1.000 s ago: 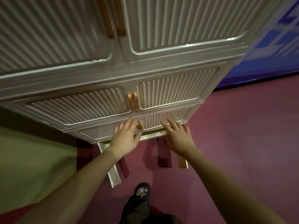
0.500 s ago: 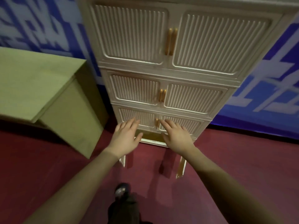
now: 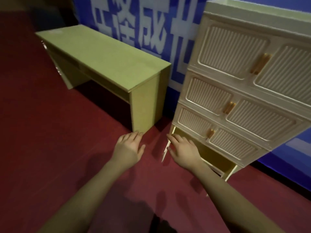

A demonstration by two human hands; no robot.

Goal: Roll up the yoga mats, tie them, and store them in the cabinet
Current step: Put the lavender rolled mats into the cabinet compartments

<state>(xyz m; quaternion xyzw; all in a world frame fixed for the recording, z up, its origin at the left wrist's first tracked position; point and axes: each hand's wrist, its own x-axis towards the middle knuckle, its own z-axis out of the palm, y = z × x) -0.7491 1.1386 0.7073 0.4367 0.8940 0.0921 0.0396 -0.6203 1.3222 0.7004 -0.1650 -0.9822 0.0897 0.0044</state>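
no yoga mat shows anywhere in this view, rolled or flat, so i cannot tell where the mats lie from either grip or how their long axis runs. the task's thing that does show is the cabinet (image 3: 249, 84), cream with ribbed doors and gold handles (image 3: 229, 107). all its doors look closed, and below the lowest doors there is an open yellowish space between the legs.

the right hand (image 3: 182, 149) is the nearer one: its released grip, fingers straight and a little spread, lies in front of the cabinet's lower left corner, though i cannot tell if it touches. the cabinet rises up and to the right of this grip. the left hand (image 3: 128, 147) is also released and holds nothing. it hangs over the red floor (image 3: 50, 132), left of the right hand, with its fingertips near the foot of the green bench (image 3: 104, 56). the bench stretches away up and to the left of the left grip, beside the cabinet, and a blue wall with white characters (image 3: 134, 19) stands behind both.

i judge that the storing step may be finished here, or the hands must first go to fetch a mat.
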